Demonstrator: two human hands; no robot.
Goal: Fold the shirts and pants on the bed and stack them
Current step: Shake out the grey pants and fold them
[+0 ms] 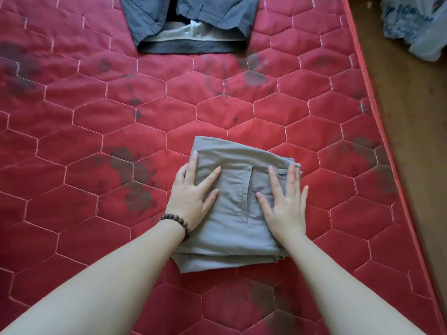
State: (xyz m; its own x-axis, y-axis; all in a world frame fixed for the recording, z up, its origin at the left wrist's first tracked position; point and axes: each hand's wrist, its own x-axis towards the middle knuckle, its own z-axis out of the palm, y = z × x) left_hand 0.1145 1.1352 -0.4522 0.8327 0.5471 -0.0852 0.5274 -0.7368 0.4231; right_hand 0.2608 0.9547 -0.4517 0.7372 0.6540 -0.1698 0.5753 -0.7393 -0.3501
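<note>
**Both hands flatten folded pants on red bed**

A person's left hand [193, 189] and right hand [285, 204] lie spread, fingers straight, pressing down on grey pants [232, 226] folded into a thick square near the front middle of the bed [72, 117]. A bead bracelet [175, 222] circles the left wrist. A dark blue garment [193, 22] lies flat at the far edge, well apart from the folded pants, with bare quilted cover between them and to the left. The bed's right edge runs beside a wooden floor [411, 117], where a pale bundle of cloth [416, 25] sits.
</note>
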